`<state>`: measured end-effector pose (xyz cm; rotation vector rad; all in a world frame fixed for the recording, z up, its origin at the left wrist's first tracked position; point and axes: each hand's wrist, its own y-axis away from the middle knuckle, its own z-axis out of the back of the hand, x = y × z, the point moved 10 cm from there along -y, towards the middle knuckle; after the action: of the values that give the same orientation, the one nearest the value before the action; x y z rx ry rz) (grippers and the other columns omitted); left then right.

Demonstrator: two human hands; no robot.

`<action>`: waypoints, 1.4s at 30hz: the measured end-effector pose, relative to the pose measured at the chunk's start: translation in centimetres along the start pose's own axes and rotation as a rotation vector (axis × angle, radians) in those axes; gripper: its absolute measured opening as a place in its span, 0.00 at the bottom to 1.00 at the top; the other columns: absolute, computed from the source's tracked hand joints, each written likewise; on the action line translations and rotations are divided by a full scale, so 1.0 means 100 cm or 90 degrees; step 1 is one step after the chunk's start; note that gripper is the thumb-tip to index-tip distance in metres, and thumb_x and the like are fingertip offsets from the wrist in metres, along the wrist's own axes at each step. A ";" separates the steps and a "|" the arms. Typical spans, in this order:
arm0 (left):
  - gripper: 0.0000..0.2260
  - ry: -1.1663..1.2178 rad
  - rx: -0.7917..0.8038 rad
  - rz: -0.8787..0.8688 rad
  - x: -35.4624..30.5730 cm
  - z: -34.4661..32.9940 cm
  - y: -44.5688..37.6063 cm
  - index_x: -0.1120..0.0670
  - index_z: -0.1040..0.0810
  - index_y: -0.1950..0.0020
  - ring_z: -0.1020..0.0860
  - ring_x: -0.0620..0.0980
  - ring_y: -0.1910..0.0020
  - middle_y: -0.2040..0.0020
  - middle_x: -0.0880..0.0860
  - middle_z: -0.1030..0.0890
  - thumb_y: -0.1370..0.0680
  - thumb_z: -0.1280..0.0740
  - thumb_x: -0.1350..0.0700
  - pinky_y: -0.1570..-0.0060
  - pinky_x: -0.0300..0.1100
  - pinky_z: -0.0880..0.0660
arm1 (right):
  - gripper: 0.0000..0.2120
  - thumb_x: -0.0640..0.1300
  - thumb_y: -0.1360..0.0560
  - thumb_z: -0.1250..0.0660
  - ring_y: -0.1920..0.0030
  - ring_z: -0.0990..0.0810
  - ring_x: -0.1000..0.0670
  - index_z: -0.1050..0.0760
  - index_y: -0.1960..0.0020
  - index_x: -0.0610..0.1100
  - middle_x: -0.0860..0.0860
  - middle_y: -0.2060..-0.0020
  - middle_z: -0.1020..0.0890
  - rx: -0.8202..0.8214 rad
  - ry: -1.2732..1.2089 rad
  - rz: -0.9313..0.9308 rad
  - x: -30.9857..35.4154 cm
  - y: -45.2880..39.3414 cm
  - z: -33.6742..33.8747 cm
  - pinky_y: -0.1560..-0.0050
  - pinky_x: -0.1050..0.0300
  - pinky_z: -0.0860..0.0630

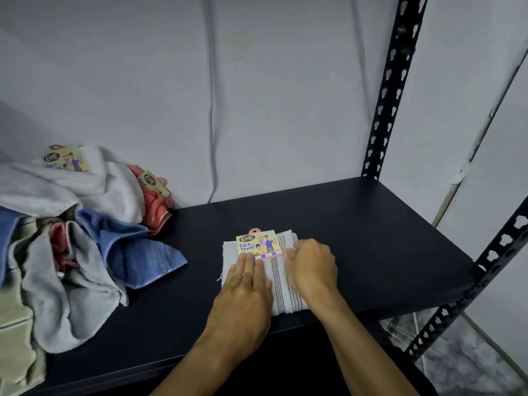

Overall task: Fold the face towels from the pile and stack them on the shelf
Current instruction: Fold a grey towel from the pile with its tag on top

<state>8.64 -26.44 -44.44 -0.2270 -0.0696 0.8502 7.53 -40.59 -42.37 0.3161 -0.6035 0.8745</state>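
Flat and straight-fingered, the left hand (pixel 246 284) presses the folded towel (pixel 275 277) down to hold the fold; the right hand (pixel 311 265), fingers curled, seems to pinch its 3 o'clock edge. Towel's long axis runs 12-to-6 on the shelf (pixel 371 224), pile (pixel 77 241) at 9 o'clock.

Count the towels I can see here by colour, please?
Grey or white: 3, the folded towel under both hands, plus a white towel and a grey towel in the pile
Blue: 1, blue towel
Coral: 1, coral towel
Pale green: 1, green towel
Total: 6 distinguishable; the heap may hide more.
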 end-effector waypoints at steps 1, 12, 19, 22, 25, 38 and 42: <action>0.26 -0.012 -0.012 -0.005 -0.001 0.001 0.000 0.65 0.22 0.36 0.24 0.59 0.34 0.37 0.64 0.21 0.17 0.53 0.51 0.37 0.51 0.25 | 0.11 0.47 0.20 0.38 0.59 0.19 0.50 0.20 0.53 0.41 0.48 0.58 0.18 0.005 -0.050 -0.009 -0.005 -0.002 0.000 0.63 0.57 0.22; 0.25 -0.040 -0.023 -0.008 -0.003 0.002 -0.001 0.65 0.22 0.35 0.24 0.59 0.34 0.37 0.64 0.22 0.18 0.50 0.51 0.37 0.51 0.26 | 0.11 0.44 0.21 0.38 0.60 0.18 0.49 0.21 0.54 0.38 0.46 0.58 0.18 0.065 -0.149 -0.026 -0.017 -0.020 -0.003 0.60 0.52 0.19; 0.28 -0.049 -0.027 0.000 -0.005 0.003 0.001 0.66 0.21 0.38 0.21 0.61 0.37 0.39 0.66 0.21 0.16 0.56 0.51 0.39 0.53 0.25 | 0.13 0.52 0.20 0.39 0.66 0.22 0.54 0.23 0.55 0.44 0.51 0.62 0.20 0.025 -0.011 -0.006 0.005 -0.033 -0.008 0.71 0.61 0.29; 0.29 -0.052 -0.026 -0.003 -0.004 0.002 0.000 0.66 0.21 0.37 0.22 0.60 0.37 0.39 0.66 0.21 0.16 0.57 0.51 0.38 0.52 0.25 | 0.13 0.49 0.20 0.39 0.66 0.20 0.53 0.23 0.58 0.44 0.50 0.63 0.19 0.047 -0.064 -0.013 0.003 -0.038 -0.011 0.69 0.59 0.24; 0.25 -0.065 -0.029 -0.007 -0.004 0.001 0.001 0.66 0.21 0.37 0.22 0.60 0.37 0.38 0.65 0.21 0.18 0.50 0.51 0.38 0.52 0.25 | 0.13 0.46 0.20 0.38 0.64 0.17 0.50 0.22 0.57 0.39 0.47 0.63 0.18 0.081 -0.179 -0.056 -0.009 -0.040 -0.015 0.63 0.55 0.20; 0.36 -0.016 0.066 0.001 -0.003 0.006 0.004 0.62 0.41 0.22 0.44 0.56 0.21 0.22 0.61 0.43 0.21 0.67 0.44 0.23 0.49 0.45 | 0.11 0.49 0.21 0.36 0.59 0.21 0.56 0.23 0.47 0.41 0.51 0.55 0.20 0.086 -0.174 0.022 -0.003 -0.041 -0.003 0.63 0.65 0.26; 0.31 0.055 0.063 0.047 0.010 0.031 0.001 0.55 0.51 0.19 0.57 0.47 0.20 0.19 0.52 0.51 0.19 0.63 0.41 0.24 0.41 0.59 | 0.13 0.48 0.20 0.37 0.50 0.23 0.55 0.23 0.39 0.44 0.51 0.46 0.23 -0.075 -0.162 0.126 -0.010 -0.018 0.028 0.57 0.67 0.28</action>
<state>8.74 -25.04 -41.49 -0.1732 0.0614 0.9143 7.41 -43.66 -40.81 0.2657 -0.9316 0.9922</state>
